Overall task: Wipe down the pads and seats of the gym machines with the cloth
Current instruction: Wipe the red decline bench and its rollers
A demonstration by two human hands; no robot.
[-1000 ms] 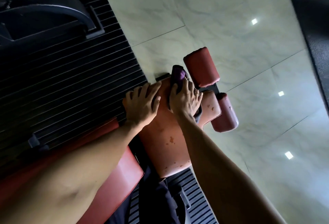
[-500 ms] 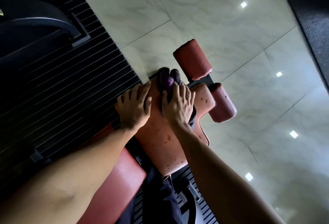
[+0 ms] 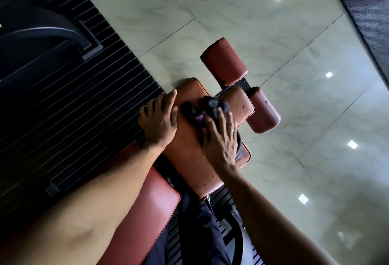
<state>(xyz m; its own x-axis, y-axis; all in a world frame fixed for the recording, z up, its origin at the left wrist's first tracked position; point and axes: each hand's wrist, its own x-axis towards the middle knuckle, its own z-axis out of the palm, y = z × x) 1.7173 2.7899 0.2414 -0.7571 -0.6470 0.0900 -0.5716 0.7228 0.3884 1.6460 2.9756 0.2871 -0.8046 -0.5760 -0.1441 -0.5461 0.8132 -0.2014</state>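
Cloth: the cloth [image 3: 207, 105] was dark and bunched, with a purple patch. It lay at the centre of the frame, on the upper half of the seat [image 3: 189, 149].
Right hand: the right hand [image 3: 221, 140] lay flat on the cloth. Its fingers [image 3: 220, 115] were spread and fairly straight, pressing the fabric down rather than pinching it. A ring [image 3: 231, 130] showed on one finger.
Left hand: the left hand [image 3: 159, 120] rested on the seat's left edge and held nothing. Its fingers were spread and loosely straight, apparently bracing.
Seat: it was orange-brown and ran from the centre down toward the lower middle. Dark flecks marked its lower end (dirt or worn cover, I could not tell).
Small pad: a small pad [image 3: 239, 102] sat just right of the cloth and was also flecked.
Rollers: the upper roller [image 3: 223, 62] and lower roller [image 3: 263, 111] sat right of centre, apart from the cloth.
Back pad: the back pad [image 3: 151, 212] sat at lower left, with neither hand on it.
Done, as I judged it: wiping of this seat was under way, with the cloth working its upper part.
Left, as I judged it: the seat's lower end, the small pad, both rollers and the back pad showed no sign either way, and other machines would follow.
Around: a ribbed mat [image 3: 73, 100] lay at left and pale floor [image 3: 273, 28] at right.
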